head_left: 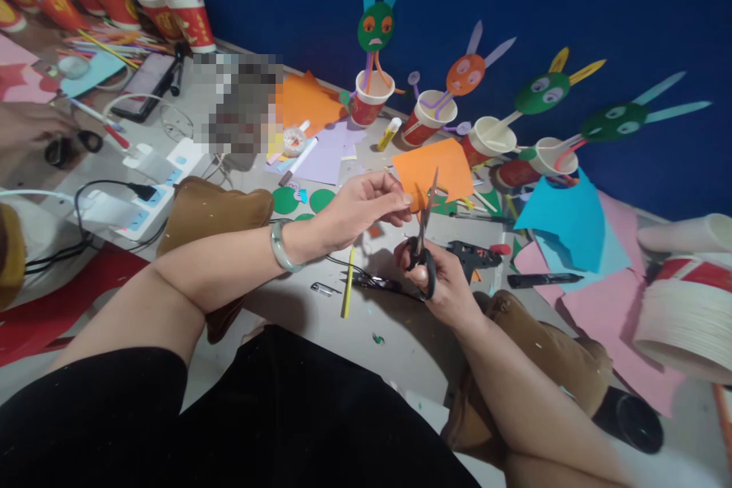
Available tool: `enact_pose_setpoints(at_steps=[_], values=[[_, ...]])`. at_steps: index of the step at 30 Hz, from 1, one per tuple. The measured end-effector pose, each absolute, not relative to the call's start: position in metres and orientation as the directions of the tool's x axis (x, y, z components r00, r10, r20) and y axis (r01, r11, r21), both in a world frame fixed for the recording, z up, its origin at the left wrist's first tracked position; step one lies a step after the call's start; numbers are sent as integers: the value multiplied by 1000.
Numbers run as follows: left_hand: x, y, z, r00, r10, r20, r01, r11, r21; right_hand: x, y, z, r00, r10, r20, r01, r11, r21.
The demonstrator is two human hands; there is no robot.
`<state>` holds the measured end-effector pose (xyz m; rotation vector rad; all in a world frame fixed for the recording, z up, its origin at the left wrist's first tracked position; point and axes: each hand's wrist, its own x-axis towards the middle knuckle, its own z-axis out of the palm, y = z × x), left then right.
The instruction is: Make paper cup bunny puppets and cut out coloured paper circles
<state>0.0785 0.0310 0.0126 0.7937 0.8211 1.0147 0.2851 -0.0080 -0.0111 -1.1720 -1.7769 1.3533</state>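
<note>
My left hand, with a bangle at the wrist, pinches a small piece of orange paper between thumb and fingers. My right hand has its fingers through the black handles of a pair of scissors. The blades point up and away, right beside the orange piece; whether they touch it I cannot tell. Behind lies a larger orange sheet. Green paper circles rest left of my left hand. Beneath my hands are a yellow stick and another pair of scissors.
A black glue gun lies right of my right hand. Paper cups with paper-faced figures line the blue wall. A cup stack stands at right, near blue paper. At left are a power strip and another person's hand.
</note>
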Motion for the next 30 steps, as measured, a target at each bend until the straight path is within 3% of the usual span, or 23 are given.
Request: enact_pose_setpoints(at_steps=[30], values=[[76,33,8,322,932,-169,-388,293,874,284,-7,-4,-443,897,-16,249,106,-963]])
